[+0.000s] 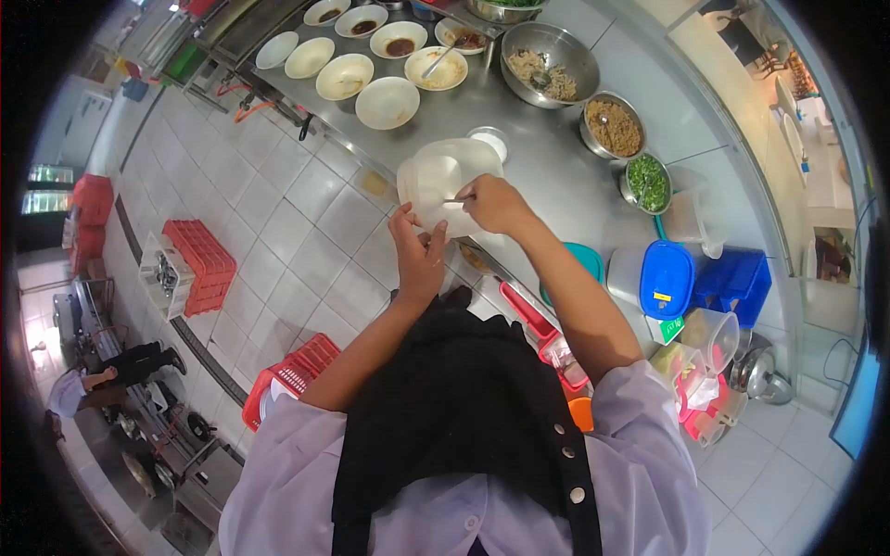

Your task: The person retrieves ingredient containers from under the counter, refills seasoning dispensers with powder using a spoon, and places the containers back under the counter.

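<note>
A whitish translucent plastic container [425, 178] sits at the near edge of the steel counter. My left hand [422, 255] grips its near side, fingers at the left corner and thumb along the front. My right hand [499, 204] is closed around the handle of a spoon [453, 200], whose far end is inside the container and hard to make out. Just beyond the container stands a small round metal bowl of white powder or grains [491, 141].
Several white bowls [387, 104], some with dark sauce, stand at the back left of the counter [547, 176]. To the right are metal bowls of noodle-like food [554, 44], brown mince [613, 102] and chopped greens [647, 190]. Red crates [206, 269] and another person [72, 389] are at left.
</note>
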The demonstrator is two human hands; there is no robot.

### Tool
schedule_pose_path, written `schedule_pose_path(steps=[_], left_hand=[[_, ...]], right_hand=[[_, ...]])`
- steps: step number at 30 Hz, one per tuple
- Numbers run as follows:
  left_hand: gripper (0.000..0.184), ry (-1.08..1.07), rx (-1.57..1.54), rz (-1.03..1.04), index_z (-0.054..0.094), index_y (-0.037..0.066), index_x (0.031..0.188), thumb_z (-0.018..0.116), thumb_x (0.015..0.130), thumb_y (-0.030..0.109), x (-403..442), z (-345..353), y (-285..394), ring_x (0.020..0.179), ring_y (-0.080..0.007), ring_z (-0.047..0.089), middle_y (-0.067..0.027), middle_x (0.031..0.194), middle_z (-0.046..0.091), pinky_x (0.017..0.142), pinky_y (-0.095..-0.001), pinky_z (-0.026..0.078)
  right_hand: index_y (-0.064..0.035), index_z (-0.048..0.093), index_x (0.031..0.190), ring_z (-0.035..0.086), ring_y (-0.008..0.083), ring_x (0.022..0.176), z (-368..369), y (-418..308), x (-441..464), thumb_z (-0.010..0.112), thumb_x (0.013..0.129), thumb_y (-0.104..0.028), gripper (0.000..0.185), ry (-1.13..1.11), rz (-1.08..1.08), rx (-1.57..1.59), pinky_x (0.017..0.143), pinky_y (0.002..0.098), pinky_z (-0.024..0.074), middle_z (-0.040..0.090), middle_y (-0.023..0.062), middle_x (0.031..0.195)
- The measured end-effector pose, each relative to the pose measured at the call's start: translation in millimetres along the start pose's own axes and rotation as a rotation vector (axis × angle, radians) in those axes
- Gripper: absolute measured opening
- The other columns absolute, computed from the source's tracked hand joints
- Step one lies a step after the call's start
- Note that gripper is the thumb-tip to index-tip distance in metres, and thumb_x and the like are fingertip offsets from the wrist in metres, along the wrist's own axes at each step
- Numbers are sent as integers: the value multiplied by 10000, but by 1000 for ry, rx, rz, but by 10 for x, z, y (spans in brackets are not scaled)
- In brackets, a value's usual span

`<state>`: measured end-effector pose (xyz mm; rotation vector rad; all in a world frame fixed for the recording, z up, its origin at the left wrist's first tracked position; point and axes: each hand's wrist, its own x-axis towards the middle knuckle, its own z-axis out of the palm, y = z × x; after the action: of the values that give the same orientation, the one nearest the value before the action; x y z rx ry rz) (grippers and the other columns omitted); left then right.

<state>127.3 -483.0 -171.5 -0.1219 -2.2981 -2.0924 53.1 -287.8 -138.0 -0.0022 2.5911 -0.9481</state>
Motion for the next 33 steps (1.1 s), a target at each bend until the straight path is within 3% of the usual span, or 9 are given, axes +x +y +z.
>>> schedule_pose_path(steps=[10, 13, 16, 22, 26, 31, 33], left_hand=[[495, 36, -38, -35, 335, -78, 1353, 668, 1120, 205, 174, -20, -126, 1204, -374, 716, -182, 1438, 324, 958, -390, 703], [476, 89, -120, -95, 371, -61, 1335, 703, 1096, 183, 237, -6, -119, 1162, -308, 673, -205, 1403, 362, 892, -361, 696], [459, 70, -130, -132, 345, -34, 1318, 681, 1118, 206, 308, -55, -146, 1089, -313, 772, -198, 1334, 480, 911, -365, 691], [409, 118, -219, -226, 368, 3, 1312, 664, 1131, 219, 358, -147, -117, 1012, -296, 790, -231, 1284, 593, 873, -363, 674], [391, 132, -224, -252, 371, 4, 1301, 650, 1139, 223, 331, -207, -166, 1018, -299, 793, -252, 1261, 651, 890, -367, 672], [383, 132, -210, -253, 373, 5, 1299, 644, 1143, 225, 283, -253, -191, 1041, -298, 794, -265, 1249, 689, 914, -371, 668], [388, 120, -214, -250, 374, 10, 1299, 650, 1141, 233, 267, -267, -206, 1041, -299, 794, -266, 1249, 693, 911, -371, 669]], right_hand=[[-69, 871, 1056, 792, 378, 987, -737, 90, -108, 690, 897, -168, 261, 85, -103, 37, 928, 455, 612, 820, 210, 1051], [-29, 855, 1143, 784, 264, 913, -983, 84, -67, 774, 857, -85, 302, 55, -98, 47, 875, 382, 590, 834, 189, 998], [-54, 869, 1074, 797, 327, 894, -1273, 11, -87, 725, 883, -167, 265, 44, -132, 50, 865, 430, 604, 826, 197, 951], [-54, 862, 1129, 789, 283, 856, -1674, 75, -68, 716, 893, -152, 295, 150, -122, 50, 833, 392, 598, 832, 143, 928], [-68, 850, 1177, 804, 305, 915, -1580, 345, 71, 696, 923, -124, 302, 244, -24, 0, 860, 411, 607, 839, 145, 958], [-66, 843, 1168, 792, 398, 967, -703, 933, 358, 664, 981, -99, 261, 534, -35, -219, 900, 501, 612, 831, 169, 993], [-65, 815, 1230, 750, 405, 1037, -473, 1026, 323, 631, 988, -36, 305, 616, -135, -282, 957, 487, 591, 805, 183, 1128]])
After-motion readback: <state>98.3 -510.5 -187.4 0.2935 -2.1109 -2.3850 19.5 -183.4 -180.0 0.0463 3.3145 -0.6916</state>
